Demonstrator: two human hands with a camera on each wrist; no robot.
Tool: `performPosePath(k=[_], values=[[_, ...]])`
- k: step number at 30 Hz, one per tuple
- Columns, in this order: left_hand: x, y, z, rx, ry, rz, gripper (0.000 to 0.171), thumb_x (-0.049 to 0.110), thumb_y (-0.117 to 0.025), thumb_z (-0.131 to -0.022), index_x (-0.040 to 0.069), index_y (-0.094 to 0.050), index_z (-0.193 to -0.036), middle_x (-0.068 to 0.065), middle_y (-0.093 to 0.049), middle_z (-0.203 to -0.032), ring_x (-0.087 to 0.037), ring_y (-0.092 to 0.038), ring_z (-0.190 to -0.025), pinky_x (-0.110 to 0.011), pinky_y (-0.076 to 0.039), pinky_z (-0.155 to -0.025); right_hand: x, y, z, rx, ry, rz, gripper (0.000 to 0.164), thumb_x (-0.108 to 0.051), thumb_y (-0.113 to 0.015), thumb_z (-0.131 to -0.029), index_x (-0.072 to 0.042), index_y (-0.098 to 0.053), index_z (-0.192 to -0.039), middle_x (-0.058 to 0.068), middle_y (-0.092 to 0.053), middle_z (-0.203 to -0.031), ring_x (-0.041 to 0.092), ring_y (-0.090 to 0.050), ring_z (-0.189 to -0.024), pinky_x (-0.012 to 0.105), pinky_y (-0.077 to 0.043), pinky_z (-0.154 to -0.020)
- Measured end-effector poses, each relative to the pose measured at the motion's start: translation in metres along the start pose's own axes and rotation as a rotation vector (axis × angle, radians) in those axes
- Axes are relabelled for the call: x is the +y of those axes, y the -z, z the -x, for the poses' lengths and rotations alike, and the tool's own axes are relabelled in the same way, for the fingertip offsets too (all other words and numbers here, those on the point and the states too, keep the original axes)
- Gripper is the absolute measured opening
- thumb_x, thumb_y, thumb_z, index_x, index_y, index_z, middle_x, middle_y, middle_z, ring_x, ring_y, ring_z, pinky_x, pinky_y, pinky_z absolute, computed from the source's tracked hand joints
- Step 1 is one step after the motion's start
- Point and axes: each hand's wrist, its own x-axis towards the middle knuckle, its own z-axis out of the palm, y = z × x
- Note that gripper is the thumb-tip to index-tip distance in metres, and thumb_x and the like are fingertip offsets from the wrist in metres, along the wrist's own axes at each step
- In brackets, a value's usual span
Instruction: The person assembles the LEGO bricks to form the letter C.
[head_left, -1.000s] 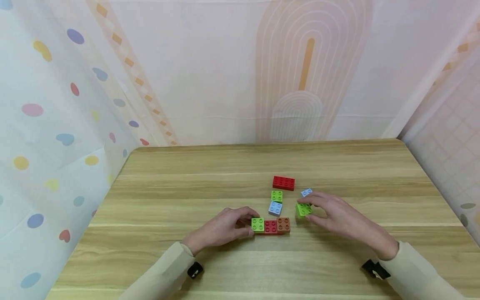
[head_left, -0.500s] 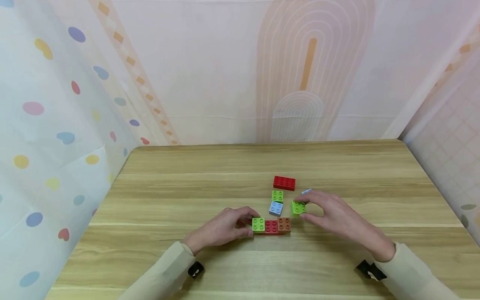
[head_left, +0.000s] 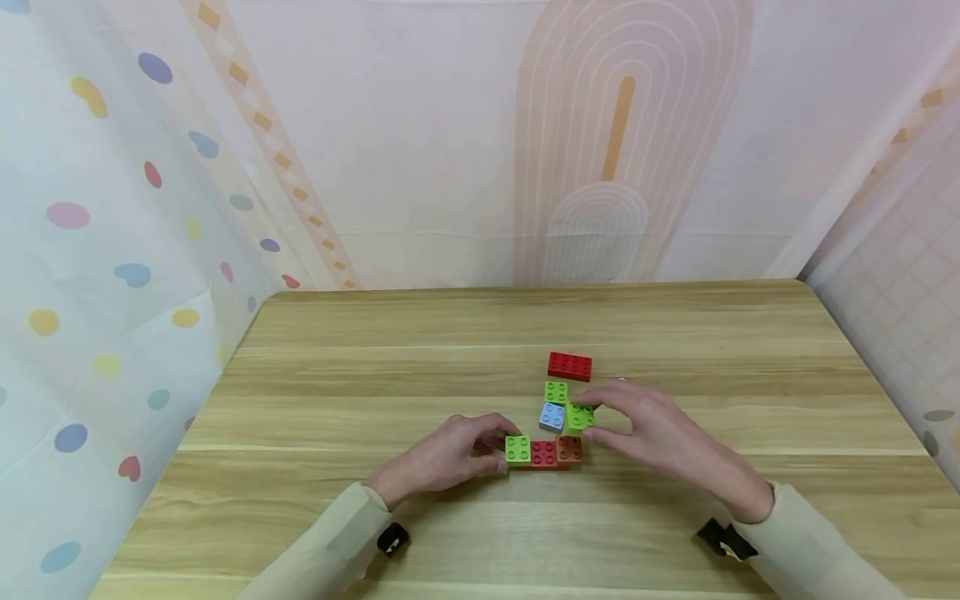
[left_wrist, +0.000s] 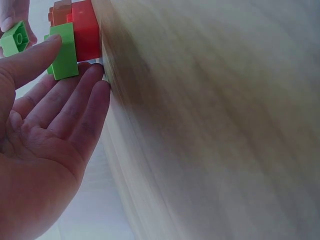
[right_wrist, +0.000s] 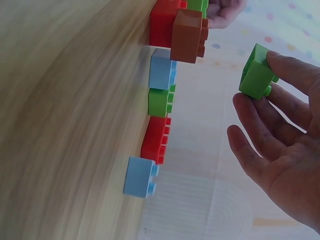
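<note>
My left hand (head_left: 442, 458) pinches the left end of a small built row, its thumb and fingers at a green brick (left_wrist: 65, 55). That green brick and a brown brick (head_left: 568, 449) sit on the two ends of a red brick (head_left: 543, 454), whose studs show between them. Raised off the table, a second green brick (right_wrist: 257, 75) is pinched between the thumb and fingers of my right hand (head_left: 660, 429). Its hollow underside shows in the left wrist view. In the head view it appears just behind and right of the brown brick.
Behind the row, a light blue brick (head_left: 551, 417), a green brick (head_left: 556, 392) and a longer red brick (head_left: 570, 366) lie loose on the wooden table (head_left: 360, 358). Another light blue brick (right_wrist: 139, 177) is mostly hidden behind my right hand in the head view.
My right hand has moved left with its green brick, toward the brown end of the row, and now covers most of the far blue brick. My left hand has stayed put.
</note>
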Motion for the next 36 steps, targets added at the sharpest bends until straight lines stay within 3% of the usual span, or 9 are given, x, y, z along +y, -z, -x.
performPosePath(k=[7,14,19,25,36], values=[[0.0,0.001,0.0,-0.007,0.011,-0.017,0.035,0.016,-0.07,-0.094,0.016,-0.06,-0.127,0.004,-0.066,-0.121,-0.006,-0.062,-0.107,-0.025,-0.05,-0.093,-0.005,-0.003,-0.004,-0.005,0.012,-0.012,0.038,-0.025,-0.078,-0.088,-0.015,-0.069,-0.123,-0.005,-0.067,-0.123,0.017,-0.06,-0.116,0.047,-0.049,-0.099],[0.0,0.0,0.0,-0.007,-0.003,-0.022,0.034,0.015,-0.07,-0.094,0.017,-0.06,-0.126,0.005,-0.066,-0.12,-0.006,-0.062,-0.106,-0.025,-0.051,-0.093,-0.011,-0.008,-0.009,-0.037,0.003,-0.034,0.038,-0.029,-0.076,-0.09,-0.017,-0.068,-0.124,-0.007,-0.065,-0.122,0.015,-0.059,-0.116,0.046,-0.048,-0.098],[0.0,0.0,0.0,-0.004,-0.015,-0.027,0.034,0.015,-0.07,-0.094,0.018,-0.06,-0.126,0.006,-0.067,-0.119,-0.005,-0.062,-0.106,-0.026,-0.051,-0.093,-0.014,-0.013,-0.013,-0.067,0.033,-0.069,0.036,-0.032,-0.073,-0.092,-0.018,-0.067,-0.124,-0.009,-0.065,-0.121,0.012,-0.059,-0.113,0.038,-0.051,-0.095],[-0.001,0.001,0.001,-0.007,-0.026,-0.015,0.035,0.014,-0.07,-0.094,0.017,-0.059,-0.127,0.005,-0.066,-0.119,-0.005,-0.063,-0.106,-0.025,-0.051,-0.092,-0.018,-0.018,-0.018,-0.091,0.069,-0.091,0.035,-0.027,-0.075,-0.09,-0.015,-0.067,-0.123,-0.009,-0.065,-0.119,0.011,-0.058,-0.114,0.035,-0.052,-0.095],[0.002,-0.001,-0.002,0.0,-0.047,-0.02,0.037,0.015,-0.071,-0.094,0.013,-0.059,-0.128,0.001,-0.066,-0.122,-0.005,-0.062,-0.106,-0.024,-0.051,-0.093,-0.021,-0.03,-0.027,-0.117,0.128,-0.093,0.035,-0.022,-0.077,-0.088,-0.012,-0.069,-0.12,-0.006,-0.067,-0.112,0.015,-0.062,-0.094,0.033,-0.055,-0.078]])
